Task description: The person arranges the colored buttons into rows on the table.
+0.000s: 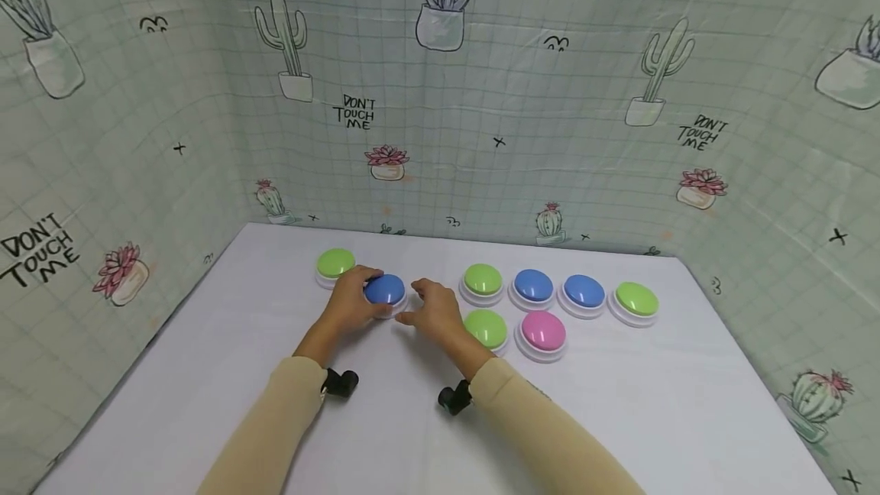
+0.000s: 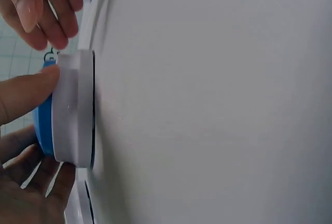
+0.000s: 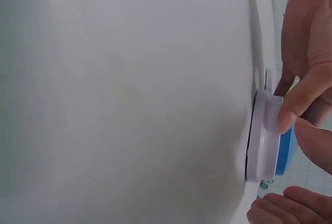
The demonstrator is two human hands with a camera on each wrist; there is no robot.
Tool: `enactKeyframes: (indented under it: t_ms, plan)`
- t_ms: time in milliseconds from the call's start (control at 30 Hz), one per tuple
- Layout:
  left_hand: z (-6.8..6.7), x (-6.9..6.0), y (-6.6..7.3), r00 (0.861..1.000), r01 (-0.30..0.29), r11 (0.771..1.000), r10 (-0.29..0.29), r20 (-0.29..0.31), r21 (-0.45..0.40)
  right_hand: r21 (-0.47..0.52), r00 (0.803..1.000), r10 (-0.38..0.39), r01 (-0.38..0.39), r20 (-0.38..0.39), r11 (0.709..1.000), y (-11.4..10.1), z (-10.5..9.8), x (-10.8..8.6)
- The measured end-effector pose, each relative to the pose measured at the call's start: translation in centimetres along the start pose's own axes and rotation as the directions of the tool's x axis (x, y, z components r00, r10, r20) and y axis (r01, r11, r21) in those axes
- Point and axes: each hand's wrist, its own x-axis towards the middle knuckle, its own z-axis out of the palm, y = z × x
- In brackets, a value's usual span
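Note:
A blue dome push button [image 1: 385, 289] on a round white base is left of the table's middle. My left hand [image 1: 347, 302] grips it from the left, thumb at the near side and fingers round the far side. In the left wrist view, the left thumb [image 2: 31, 92] presses on the rim of the white base [image 2: 72, 110]. Whether the base touches the table I cannot tell. Close by on the right, my right hand [image 1: 438, 313] holds nothing, its thumb and fingers apart. The right wrist view shows the right thumb [image 3: 314, 143] near the blue dome [image 3: 285, 154].
A green button [image 1: 335, 262] sits just behind the left hand. Right of the right hand stand green [image 1: 483, 279], blue [image 1: 532, 285], blue [image 1: 584, 291] and green [image 1: 636, 299] buttons in a row. Nearer are a green [image 1: 486, 327] and a pink button [image 1: 543, 331]. Patterned cloth surrounds the white table [image 1: 619, 403].

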Motion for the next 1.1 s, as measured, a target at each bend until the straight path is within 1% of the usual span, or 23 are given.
enactKeyframes:
  t_ms: [167, 233, 333, 367, 467, 567, 667, 800, 900, 1033, 1100]
  plan:
    - [0.6, -1.2, 0.4, 0.999, -0.04, 0.998, 0.041, 0.015, -0.051, 0.022, 1.0, -0.021, 0.021, 0.02, 1.0, 0.6, 0.0, -0.1]
    - [0.8, -1.7, 0.4, 0.999, -0.043, 0.995, 0.046, 0.028, -0.091, 0.03, 0.999, -0.038, 0.037, 0.028, 0.999, 0.8, 0.0, -0.1]
    - [0.9, -2.3, 0.3, 0.997, -0.051, 0.989, 0.058, 0.046, -0.138, 0.069, 0.997, -0.057, 0.054, 0.052, 0.996, 1.0, 0.0, -0.1]
    - [0.9, -2.4, 0.2, 0.997, -0.046, 0.985, 0.055, 0.052, -0.163, 0.079, 0.996, -0.066, 0.062, 0.059, 0.995, 1.1, 0.0, -0.1]
    - [0.8, -2.9, 0.0, 0.998, -0.023, 0.977, 0.036, 0.056, -0.213, 0.112, 0.992, -0.088, 0.078, 0.09, 0.991, 1.1, 0.1, -0.1]
    - [0.7, -3.3, -0.1, 0.998, 0.007, 0.968, 0.008, 0.059, -0.25, 0.109, 0.99, -0.095, 0.084, 0.105, 0.99, 1.0, 0.2, -0.1]
    - [0.6, -3.6, -0.2, 0.998, 0.016, 0.969, -0.003, 0.055, -0.247, 0.102, 0.99, -0.088, 0.076, 0.113, 0.992, 1.1, 0.4, 0.0]
    - [0.5, -3.8, -0.2, 0.998, 0.055, 0.97, -0.046, 0.045, -0.235, 0.097, 0.99, -0.074, 0.063, 0.116, 0.993, 1.1, 0.7, 0.2]
    - [0.5, -3.8, -0.2, 0.996, 0.083, 0.968, -0.075, 0.044, -0.239, 0.105, 0.992, -0.057, 0.045, 0.111, 0.993, 1.0, 0.7, 0.2]
    - [0.5, -4.0, -0.3, 0.995, 0.097, 0.965, -0.091, 0.037, -0.245, 0.119, 0.994, -0.037, 0.025, 0.101, 0.993, 0.7, 0.7, 0.2]
    - [0.5, -4.3, -0.5, 0.994, 0.112, 0.964, -0.109, 0.024, -0.241, 0.115, 0.994, -0.039, 0.027, 0.101, 0.993, 0.5, 0.9, 0.2]
